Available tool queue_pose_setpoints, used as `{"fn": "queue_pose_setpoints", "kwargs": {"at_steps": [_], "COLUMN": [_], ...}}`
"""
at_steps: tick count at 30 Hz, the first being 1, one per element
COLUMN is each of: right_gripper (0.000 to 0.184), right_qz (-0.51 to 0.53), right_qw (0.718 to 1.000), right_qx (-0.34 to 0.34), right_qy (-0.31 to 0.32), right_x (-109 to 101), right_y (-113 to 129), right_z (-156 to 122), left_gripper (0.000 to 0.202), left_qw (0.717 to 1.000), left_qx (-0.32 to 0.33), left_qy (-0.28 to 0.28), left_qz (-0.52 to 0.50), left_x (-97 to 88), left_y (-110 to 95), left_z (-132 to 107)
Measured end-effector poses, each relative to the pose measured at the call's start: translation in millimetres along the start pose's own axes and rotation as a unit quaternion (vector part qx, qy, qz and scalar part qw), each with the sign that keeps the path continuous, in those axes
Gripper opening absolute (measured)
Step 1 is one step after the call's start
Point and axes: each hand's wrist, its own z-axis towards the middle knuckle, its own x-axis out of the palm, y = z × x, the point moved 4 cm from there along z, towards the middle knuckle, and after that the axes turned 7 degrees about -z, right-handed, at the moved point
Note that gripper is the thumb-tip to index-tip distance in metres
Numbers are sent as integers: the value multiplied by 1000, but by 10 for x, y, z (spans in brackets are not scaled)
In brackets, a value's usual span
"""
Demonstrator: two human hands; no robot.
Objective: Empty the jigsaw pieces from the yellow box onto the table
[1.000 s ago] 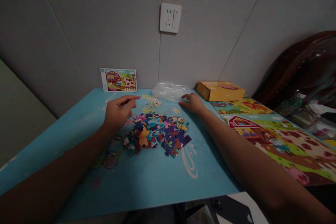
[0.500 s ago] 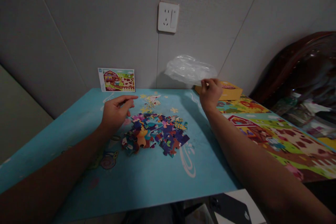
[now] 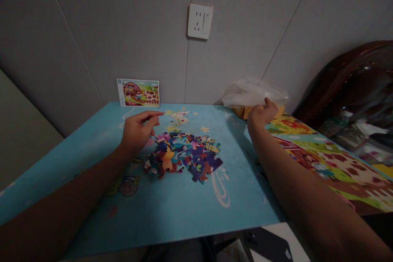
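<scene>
My left hand (image 3: pixel 138 130) hovers over the left side of a pile of loose jigsaw pieces (image 3: pixel 184 155), its index finger stretched out, thumb apart and nothing held. Purple, teal and orange pieces overlap in that pile on the blue tabletop (image 3: pixel 242 208). At the back right, my right hand (image 3: pixel 262 114) is at a clear plastic bag (image 3: pixel 245 92), which it appears to grip, though part of the fingers is hard to make out. The bag lies over a yellow box (image 3: pixel 241 111), hiding much of its top.
A farm picture card (image 3: pixel 141 93) leans against the wall behind the table. On the right lies a large farm picture (image 3: pixel 334 163). Below the front edge are a dark phone (image 3: pixel 270 245) and a white box. A wall socket (image 3: pixel 200 21) is above.
My right hand has carried the plastic bag right and down, from in front of the wall onto the yellow box. The left hand and the puzzle pile stay about where they were.
</scene>
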Motion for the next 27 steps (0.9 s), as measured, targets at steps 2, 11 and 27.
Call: {"fn": "queue_pose_setpoints", "kwargs": {"at_steps": [2,11,27], "right_gripper": [60,94,69], "right_qz": [-19,-86,-62], "right_qw": [1000,992,956], "right_qx": [3,71,-169], "right_qy": [17,56,231], "right_x": [28,-124,69], "right_y": [16,123,347], "right_z": [-28,-161,-458], "left_gripper": [34,34,33], "left_qw": [1000,1000,1000], "left_qx": [-2,-11,7], "left_qy": [0,3,10], "left_qz": [-1,0,9], "left_x": [-1,4,-11], "left_y": [4,10,34], "left_z": [1,-4,9]}}
